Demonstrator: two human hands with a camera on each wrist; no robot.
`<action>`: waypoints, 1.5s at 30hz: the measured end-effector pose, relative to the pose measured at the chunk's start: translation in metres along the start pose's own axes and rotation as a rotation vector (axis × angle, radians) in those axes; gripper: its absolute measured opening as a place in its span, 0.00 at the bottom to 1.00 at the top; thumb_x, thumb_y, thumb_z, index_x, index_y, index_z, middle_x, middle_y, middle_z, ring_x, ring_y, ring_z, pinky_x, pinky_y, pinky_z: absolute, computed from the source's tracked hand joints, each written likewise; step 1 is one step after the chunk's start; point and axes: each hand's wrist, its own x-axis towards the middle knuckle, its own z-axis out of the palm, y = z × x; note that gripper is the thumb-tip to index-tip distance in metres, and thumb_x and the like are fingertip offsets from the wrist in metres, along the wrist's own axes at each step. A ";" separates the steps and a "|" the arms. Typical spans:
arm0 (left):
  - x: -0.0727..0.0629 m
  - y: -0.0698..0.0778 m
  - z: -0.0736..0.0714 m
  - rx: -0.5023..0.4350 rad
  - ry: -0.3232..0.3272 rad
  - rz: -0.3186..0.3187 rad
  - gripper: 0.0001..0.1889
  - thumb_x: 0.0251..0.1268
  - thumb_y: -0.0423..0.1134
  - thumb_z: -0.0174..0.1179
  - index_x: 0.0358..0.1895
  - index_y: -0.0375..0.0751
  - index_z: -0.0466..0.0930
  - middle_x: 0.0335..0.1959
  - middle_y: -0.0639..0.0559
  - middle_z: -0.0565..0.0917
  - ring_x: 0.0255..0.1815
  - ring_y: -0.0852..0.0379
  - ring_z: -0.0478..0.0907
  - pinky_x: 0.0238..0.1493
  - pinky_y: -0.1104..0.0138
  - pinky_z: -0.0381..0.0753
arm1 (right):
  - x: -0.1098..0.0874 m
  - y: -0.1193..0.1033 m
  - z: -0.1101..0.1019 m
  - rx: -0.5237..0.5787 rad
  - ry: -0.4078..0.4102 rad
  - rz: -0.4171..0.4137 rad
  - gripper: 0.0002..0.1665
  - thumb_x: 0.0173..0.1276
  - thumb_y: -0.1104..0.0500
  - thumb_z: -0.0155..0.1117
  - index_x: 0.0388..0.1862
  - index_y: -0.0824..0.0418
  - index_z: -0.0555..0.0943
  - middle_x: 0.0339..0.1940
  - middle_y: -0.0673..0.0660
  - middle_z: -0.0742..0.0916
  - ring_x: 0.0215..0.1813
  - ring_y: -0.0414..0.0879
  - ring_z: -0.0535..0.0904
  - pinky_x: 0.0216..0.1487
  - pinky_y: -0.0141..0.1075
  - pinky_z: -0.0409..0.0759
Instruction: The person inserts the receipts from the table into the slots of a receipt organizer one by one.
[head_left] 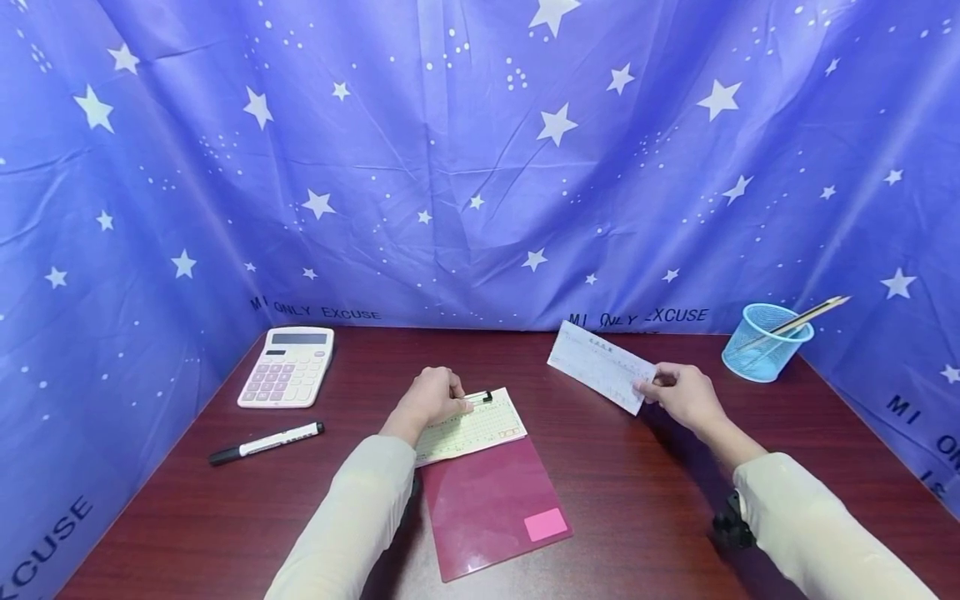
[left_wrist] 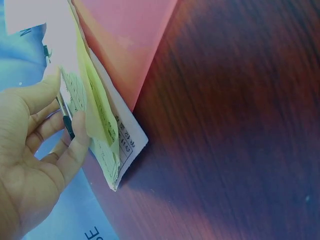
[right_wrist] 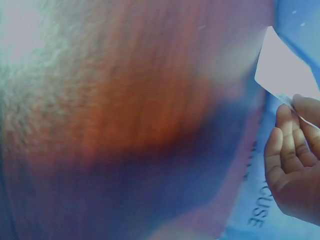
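On the desk in front of me lies a dark red clipboard [head_left: 495,500] with a pink label at its lower right corner. A pad of yellowish and white printed slips [head_left: 480,429] sits across its top end, under a metal clip [head_left: 480,398] with black ends. My left hand [head_left: 431,398] grips the clip, thumb on the near side in the left wrist view, and the slips' edges [left_wrist: 102,120] fan apart beside it. Out to the right, my right hand [head_left: 686,396] pinches a pale printed paper slip [head_left: 600,362] by its right end, holding it tilted above the desk.
At the left of the dark wooden desk [head_left: 360,367] lie a white calculator [head_left: 288,367] and a black-and-white marker [head_left: 266,443]. A blue mesh pen cup [head_left: 765,342] holding pencils stands at the far right. Behind the desk hangs a blue star-patterned curtain [head_left: 420,167].
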 end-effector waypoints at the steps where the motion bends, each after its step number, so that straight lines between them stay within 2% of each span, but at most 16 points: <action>1: 0.000 0.000 0.000 0.000 0.000 -0.002 0.08 0.58 0.40 0.75 0.28 0.43 0.86 0.36 0.51 0.85 0.40 0.52 0.78 0.48 0.57 0.78 | 0.000 -0.004 -0.002 0.017 0.012 -0.015 0.14 0.68 0.57 0.71 0.27 0.63 0.82 0.21 0.53 0.86 0.27 0.45 0.77 0.28 0.35 0.69; 5: 0.000 0.000 -0.001 0.003 -0.006 -0.012 0.08 0.59 0.40 0.75 0.27 0.44 0.86 0.37 0.51 0.85 0.41 0.52 0.78 0.50 0.56 0.78 | -0.001 -0.021 -0.010 0.093 0.046 -0.059 0.14 0.71 0.55 0.69 0.35 0.67 0.84 0.23 0.57 0.87 0.27 0.44 0.82 0.27 0.32 0.73; 9: 0.002 -0.001 -0.001 0.008 -0.012 -0.018 0.08 0.60 0.41 0.75 0.27 0.44 0.86 0.38 0.51 0.85 0.41 0.52 0.78 0.50 0.56 0.78 | -0.003 -0.038 -0.016 0.164 0.022 -0.093 0.16 0.74 0.54 0.66 0.40 0.69 0.84 0.26 0.55 0.87 0.29 0.41 0.81 0.31 0.32 0.76; 12: 0.002 -0.001 -0.001 0.009 -0.012 -0.017 0.09 0.59 0.41 0.75 0.27 0.44 0.86 0.37 0.51 0.85 0.40 0.52 0.78 0.49 0.57 0.79 | -0.006 -0.050 -0.015 0.254 -0.039 -0.120 0.16 0.75 0.55 0.64 0.41 0.70 0.83 0.27 0.52 0.86 0.30 0.40 0.80 0.34 0.33 0.78; 16: 0.003 -0.001 -0.001 0.011 -0.013 -0.018 0.09 0.59 0.41 0.75 0.27 0.44 0.86 0.36 0.51 0.85 0.41 0.52 0.78 0.50 0.56 0.78 | -0.009 -0.065 -0.006 0.371 -0.161 -0.164 0.13 0.76 0.59 0.62 0.41 0.71 0.81 0.27 0.51 0.82 0.30 0.41 0.77 0.32 0.33 0.76; 21: 0.004 -0.001 -0.001 0.028 -0.007 -0.014 0.06 0.59 0.37 0.73 0.28 0.43 0.86 0.34 0.52 0.84 0.38 0.53 0.77 0.47 0.58 0.78 | -0.013 -0.081 0.010 0.425 -0.310 -0.178 0.11 0.74 0.61 0.62 0.39 0.71 0.81 0.26 0.53 0.81 0.28 0.40 0.75 0.30 0.34 0.76; 25: 0.003 -0.001 -0.001 0.038 0.007 -0.003 0.05 0.61 0.34 0.72 0.28 0.43 0.87 0.34 0.52 0.84 0.37 0.53 0.79 0.46 0.58 0.80 | -0.012 -0.090 0.026 0.393 -0.388 -0.174 0.11 0.74 0.61 0.63 0.37 0.69 0.82 0.27 0.52 0.83 0.28 0.40 0.76 0.30 0.35 0.77; 29: 0.002 0.001 -0.001 0.016 0.004 -0.015 0.07 0.61 0.40 0.74 0.28 0.44 0.87 0.35 0.52 0.85 0.38 0.53 0.79 0.48 0.57 0.79 | -0.010 -0.096 0.044 0.338 -0.425 -0.156 0.11 0.73 0.59 0.64 0.32 0.66 0.82 0.25 0.50 0.83 0.27 0.40 0.75 0.28 0.34 0.75; 33: 0.000 0.001 -0.001 0.003 0.002 -0.025 0.09 0.60 0.41 0.75 0.26 0.44 0.86 0.33 0.52 0.84 0.37 0.54 0.77 0.48 0.58 0.78 | -0.007 -0.103 0.062 0.315 -0.450 -0.101 0.12 0.71 0.60 0.64 0.28 0.64 0.80 0.24 0.48 0.83 0.26 0.40 0.75 0.27 0.35 0.75; 35: 0.000 0.001 -0.001 0.005 0.001 -0.025 0.09 0.60 0.41 0.75 0.26 0.44 0.86 0.33 0.52 0.84 0.37 0.54 0.77 0.47 0.58 0.79 | -0.007 -0.107 0.071 0.299 -0.448 -0.073 0.12 0.70 0.60 0.65 0.26 0.63 0.79 0.23 0.48 0.82 0.25 0.40 0.75 0.27 0.35 0.75; 40: 0.001 0.000 0.000 0.030 0.004 -0.001 0.08 0.60 0.41 0.75 0.27 0.43 0.87 0.33 0.52 0.85 0.38 0.53 0.79 0.48 0.58 0.79 | -0.009 -0.120 0.090 0.236 -0.410 0.026 0.14 0.67 0.60 0.66 0.21 0.60 0.77 0.19 0.47 0.76 0.22 0.39 0.70 0.24 0.32 0.68; 45: 0.001 0.000 0.001 0.034 0.003 0.008 0.08 0.59 0.40 0.75 0.28 0.43 0.88 0.34 0.52 0.85 0.40 0.52 0.79 0.49 0.57 0.79 | -0.013 -0.131 0.103 0.118 -0.351 0.080 0.18 0.64 0.57 0.71 0.17 0.58 0.76 0.17 0.48 0.73 0.24 0.41 0.67 0.25 0.31 0.63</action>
